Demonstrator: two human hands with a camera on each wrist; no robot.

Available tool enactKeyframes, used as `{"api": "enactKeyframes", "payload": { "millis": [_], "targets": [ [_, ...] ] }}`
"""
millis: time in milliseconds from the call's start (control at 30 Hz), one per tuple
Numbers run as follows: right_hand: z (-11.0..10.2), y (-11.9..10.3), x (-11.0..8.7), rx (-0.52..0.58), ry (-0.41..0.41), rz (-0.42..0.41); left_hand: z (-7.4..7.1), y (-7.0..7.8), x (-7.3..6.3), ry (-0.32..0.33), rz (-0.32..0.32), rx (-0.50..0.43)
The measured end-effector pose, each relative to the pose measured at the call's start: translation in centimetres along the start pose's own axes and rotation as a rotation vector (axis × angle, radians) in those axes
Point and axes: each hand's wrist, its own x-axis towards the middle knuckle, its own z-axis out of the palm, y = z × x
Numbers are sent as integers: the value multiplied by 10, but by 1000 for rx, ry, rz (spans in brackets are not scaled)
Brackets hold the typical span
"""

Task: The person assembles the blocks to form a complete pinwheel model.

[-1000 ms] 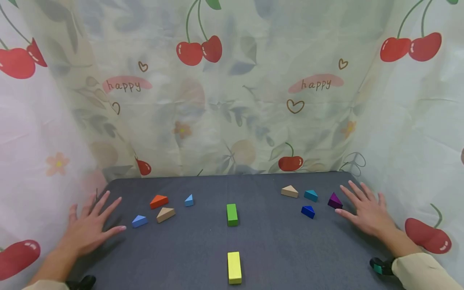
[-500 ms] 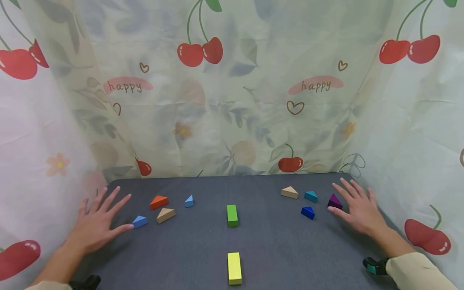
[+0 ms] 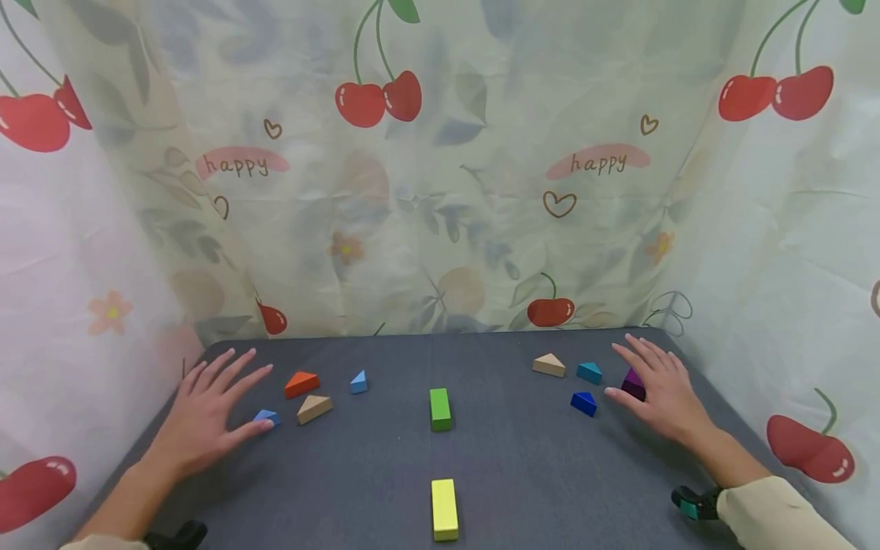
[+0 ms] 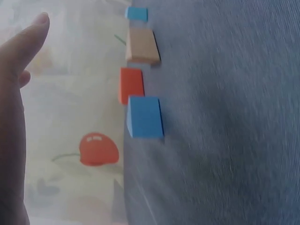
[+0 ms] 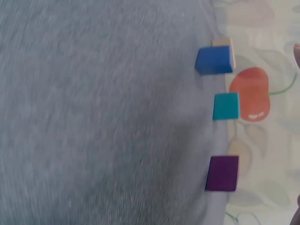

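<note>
My left hand (image 3: 202,424) hovers over the left side of the dark table with spread fingers and holds nothing. Its thumb partly covers a blue triangular block (image 3: 266,417). Beyond it are an orange triangular block (image 3: 302,383), a natural wood triangular block (image 3: 314,409) and a small light blue one (image 3: 359,382). On the right, my right hand (image 3: 663,397) is likewise spread and holds nothing. It hides part of a purple block (image 3: 633,384). Left of it lie a dark blue block (image 3: 583,403), a teal block (image 3: 589,372) and a wooden triangular block (image 3: 549,364).
A green rectangular block (image 3: 440,409) lies at the middle of the table (image 3: 509,458), with a yellow rectangular block (image 3: 444,509) nearer to me. A cherry-print curtain (image 3: 447,191) rises behind the table and along both sides.
Both hands have moved inward and slightly away from me. The left now overlaps its nearest blue block, and the right covers part of the purple block. The blocks have stayed put.
</note>
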Motion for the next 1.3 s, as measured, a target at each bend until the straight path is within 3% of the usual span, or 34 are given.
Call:
{"api": "enactKeyframes", "payload": {
  "millis": [167,467,633,900,1167,1300],
  "targets": [
    [2,-11,7,47,40,-44,0,11,8,74,35,-60],
    [7,-34,18,110,67,-64,-4,36,21,139,66,-151],
    [10,-48,22,161,89,-48,-5,48,26,170,51,-222],
    [15,-70,29,270,98,-32,-7,68,29,223,11,-420],
    [24,-89,39,312,120,8,-5,89,37,395,120,-568],
    [30,-99,43,347,132,13,-2,101,40,439,129,-637]
  ]
}}
